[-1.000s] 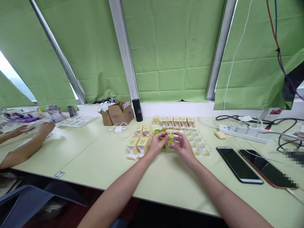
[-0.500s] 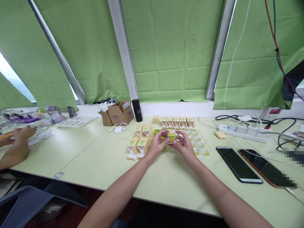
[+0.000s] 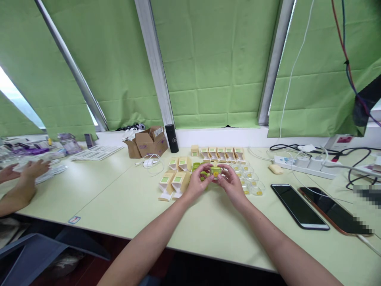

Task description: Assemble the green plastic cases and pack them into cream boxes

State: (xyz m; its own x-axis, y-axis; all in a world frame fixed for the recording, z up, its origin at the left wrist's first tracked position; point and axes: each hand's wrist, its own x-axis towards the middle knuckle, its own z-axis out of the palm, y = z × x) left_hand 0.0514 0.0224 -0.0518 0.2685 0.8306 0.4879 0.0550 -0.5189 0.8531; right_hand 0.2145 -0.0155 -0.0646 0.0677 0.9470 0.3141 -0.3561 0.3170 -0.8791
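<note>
Between left hand (image 3: pixel 199 183) and right hand (image 3: pixel 231 186), a small green case (image 3: pixel 215 171).

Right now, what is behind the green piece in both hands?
A row of tan boxes on the table; fingers hide what lies just behind the green piece.

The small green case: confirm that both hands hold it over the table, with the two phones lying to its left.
One detail is wrong. The head view shows the two phones lying to the right of the small green case, not to its left. The rest stands: the left hand and the right hand both hold it over the table.
</note>
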